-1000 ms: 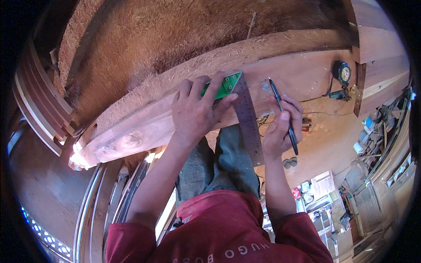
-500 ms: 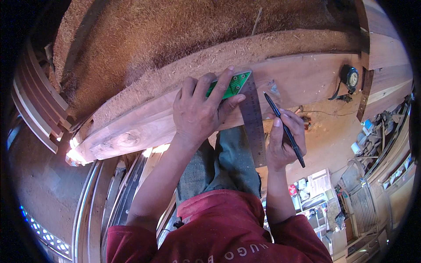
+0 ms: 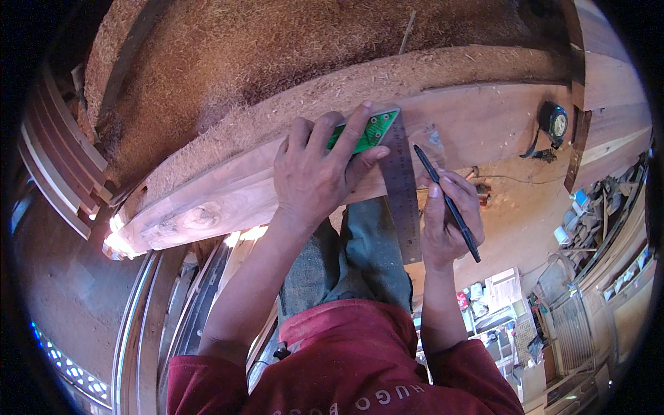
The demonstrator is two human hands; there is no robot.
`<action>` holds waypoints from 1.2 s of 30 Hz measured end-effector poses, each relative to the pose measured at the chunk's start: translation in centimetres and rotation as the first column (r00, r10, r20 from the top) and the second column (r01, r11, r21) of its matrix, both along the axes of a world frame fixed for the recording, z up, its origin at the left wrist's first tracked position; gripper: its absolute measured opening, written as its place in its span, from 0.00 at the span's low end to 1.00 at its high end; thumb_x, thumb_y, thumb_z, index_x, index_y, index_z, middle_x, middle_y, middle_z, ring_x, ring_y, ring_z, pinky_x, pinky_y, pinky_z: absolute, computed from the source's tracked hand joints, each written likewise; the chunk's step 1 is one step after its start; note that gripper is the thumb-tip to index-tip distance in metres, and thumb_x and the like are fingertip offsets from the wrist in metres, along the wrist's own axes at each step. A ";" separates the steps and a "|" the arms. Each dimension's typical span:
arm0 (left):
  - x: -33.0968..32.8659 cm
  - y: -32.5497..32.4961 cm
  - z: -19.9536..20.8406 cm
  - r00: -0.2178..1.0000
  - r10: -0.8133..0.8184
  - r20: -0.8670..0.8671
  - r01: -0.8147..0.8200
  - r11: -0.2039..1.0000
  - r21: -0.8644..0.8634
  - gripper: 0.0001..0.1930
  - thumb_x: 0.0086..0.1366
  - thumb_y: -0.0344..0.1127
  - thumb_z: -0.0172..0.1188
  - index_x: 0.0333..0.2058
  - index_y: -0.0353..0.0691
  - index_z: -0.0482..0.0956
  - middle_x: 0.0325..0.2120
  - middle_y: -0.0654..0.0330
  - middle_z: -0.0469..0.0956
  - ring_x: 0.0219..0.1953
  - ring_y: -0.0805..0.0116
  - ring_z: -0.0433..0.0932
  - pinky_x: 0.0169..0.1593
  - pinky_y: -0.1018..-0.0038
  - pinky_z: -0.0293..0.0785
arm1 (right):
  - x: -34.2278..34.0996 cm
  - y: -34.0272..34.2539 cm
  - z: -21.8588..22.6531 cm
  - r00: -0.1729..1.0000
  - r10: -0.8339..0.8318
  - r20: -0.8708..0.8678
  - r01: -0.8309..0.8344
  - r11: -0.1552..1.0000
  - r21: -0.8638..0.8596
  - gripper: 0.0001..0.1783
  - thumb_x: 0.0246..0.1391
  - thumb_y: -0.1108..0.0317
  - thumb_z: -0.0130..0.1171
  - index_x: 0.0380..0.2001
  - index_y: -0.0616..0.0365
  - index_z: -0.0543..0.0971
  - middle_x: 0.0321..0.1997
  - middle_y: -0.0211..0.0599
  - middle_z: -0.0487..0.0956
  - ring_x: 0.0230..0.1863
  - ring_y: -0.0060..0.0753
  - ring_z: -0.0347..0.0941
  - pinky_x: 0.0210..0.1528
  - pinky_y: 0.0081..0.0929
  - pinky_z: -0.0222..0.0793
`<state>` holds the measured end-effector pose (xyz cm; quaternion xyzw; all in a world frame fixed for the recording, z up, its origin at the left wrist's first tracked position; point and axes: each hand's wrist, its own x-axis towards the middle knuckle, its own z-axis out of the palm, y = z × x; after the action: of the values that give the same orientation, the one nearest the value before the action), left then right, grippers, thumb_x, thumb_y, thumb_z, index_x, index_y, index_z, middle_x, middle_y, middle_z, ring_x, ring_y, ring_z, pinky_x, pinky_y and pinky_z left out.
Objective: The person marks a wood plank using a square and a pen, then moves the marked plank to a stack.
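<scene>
A try square with a green handle [image 3: 374,131] and a metal ruler blade [image 3: 402,183] lies across a long wooden board [image 3: 242,197]. My left hand [image 3: 318,166] grips the green handle against the board, fingers over it and thumb at the blade's side. The blade reaches past the board's near edge, over my legs. Just right of the blade, my right hand [image 3: 449,218] holds a black pen [image 3: 446,197] between thumb and fingers. Its tip points up and left, close to the blade over the board; whether it touches the wood I cannot tell.
A black tape measure [image 3: 552,124] rests at the board's right end. Sawdust [image 3: 277,62] covers the area beyond the board. Curved wooden strips [image 3: 62,159] are stacked at the left. Planks [image 3: 615,104] stand at the far right, with a scrap pile [image 3: 595,207] nearer.
The try square and my left hand have shifted very slightly to the right. The pen tip has moved slightly left, nearer the blade.
</scene>
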<state>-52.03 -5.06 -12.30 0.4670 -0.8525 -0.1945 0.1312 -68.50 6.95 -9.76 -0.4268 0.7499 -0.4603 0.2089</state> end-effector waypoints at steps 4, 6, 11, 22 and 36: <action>0.0 0.1 -0.1 1.000 0.003 -0.005 -0.003 1.000 -0.017 0.33 0.58 0.59 0.68 0.60 0.52 0.80 0.38 0.61 0.78 0.35 0.60 0.75 0.34 0.65 0.75 | -0.1 -0.1 0.2 1.000 0.020 -0.011 -0.020 1.000 0.009 0.11 0.56 0.80 0.68 0.43 0.65 0.81 0.44 0.52 0.84 0.47 0.42 0.84 0.49 0.32 0.81; 0.0 0.1 -0.2 1.000 0.006 -0.012 -0.006 1.000 -0.018 0.33 0.58 0.59 0.68 0.60 0.52 0.80 0.38 0.61 0.78 0.35 0.60 0.75 0.34 0.66 0.75 | 0.1 -0.3 0.1 1.000 0.002 0.017 -0.001 1.000 -0.005 0.12 0.55 0.81 0.68 0.43 0.65 0.82 0.43 0.52 0.84 0.46 0.43 0.84 0.49 0.32 0.80; 0.1 0.2 -0.6 1.000 0.009 0.013 -0.009 0.998 -0.056 0.31 0.60 0.62 0.64 0.59 0.56 0.80 0.39 0.66 0.77 0.35 0.64 0.74 0.32 0.69 0.75 | -0.3 -0.6 0.4 0.999 0.029 -0.034 -0.029 0.999 0.013 0.12 0.55 0.82 0.68 0.43 0.65 0.82 0.43 0.51 0.85 0.46 0.43 0.84 0.49 0.33 0.80; 0.0 0.1 -0.4 1.000 0.010 0.020 -0.009 0.999 -0.042 0.28 0.61 0.60 0.65 0.57 0.56 0.81 0.38 0.66 0.76 0.35 0.64 0.73 0.32 0.69 0.76 | -0.5 -1.2 1.0 0.997 0.058 -0.060 -0.055 0.997 0.057 0.11 0.53 0.81 0.69 0.41 0.65 0.84 0.41 0.49 0.86 0.44 0.43 0.85 0.48 0.32 0.80; -0.1 0.1 0.5 1.000 0.017 0.023 -0.017 1.000 -0.001 0.28 0.59 0.56 0.70 0.55 0.50 0.82 0.39 0.60 0.80 0.37 0.60 0.77 0.37 0.64 0.77 | -2.3 2.2 5.5 0.990 0.139 0.025 -0.140 0.942 0.304 0.08 0.52 0.79 0.70 0.36 0.64 0.84 0.36 0.45 0.85 0.37 0.38 0.84 0.42 0.30 0.79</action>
<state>-52.10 -4.97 -11.83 0.4764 -0.8501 -0.1876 0.1232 -70.79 9.15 -4.27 -0.4406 0.7795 -0.3238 0.3055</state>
